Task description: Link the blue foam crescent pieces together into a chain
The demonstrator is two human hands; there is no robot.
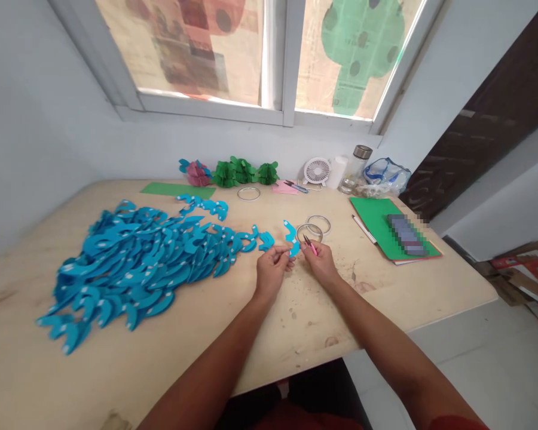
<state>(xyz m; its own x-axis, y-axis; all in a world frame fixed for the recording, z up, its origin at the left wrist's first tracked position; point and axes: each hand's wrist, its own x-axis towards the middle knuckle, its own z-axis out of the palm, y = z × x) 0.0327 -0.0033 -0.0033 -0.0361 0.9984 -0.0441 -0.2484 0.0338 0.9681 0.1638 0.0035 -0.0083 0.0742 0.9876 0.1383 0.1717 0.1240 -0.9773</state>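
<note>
My left hand (271, 272) is closed, thumb and fingers pinching the lower end of a curved blue paper piece (291, 232) with white patches. In my right hand (320, 263) are pink tweezers (311, 246) with two thin dark tips pointing up and left. The right fingertips are close to the blue piece; whether they touch it I cannot tell. Left of my hands spreads a large heap of similar blue curved pieces (147, 251), its narrow end trailing towards the left hand. Two silvery rings (318, 225) lie just beyond my right hand.
Along the wall are green paper shapes (235, 173), a pink paper shape (198, 174), snips (296, 187), a small white fan (317, 172), a bottle (356, 169) and a plastic bag (388, 176). At right lie a pen (364, 229) and a green folder (374, 224) under a blurred item.
</note>
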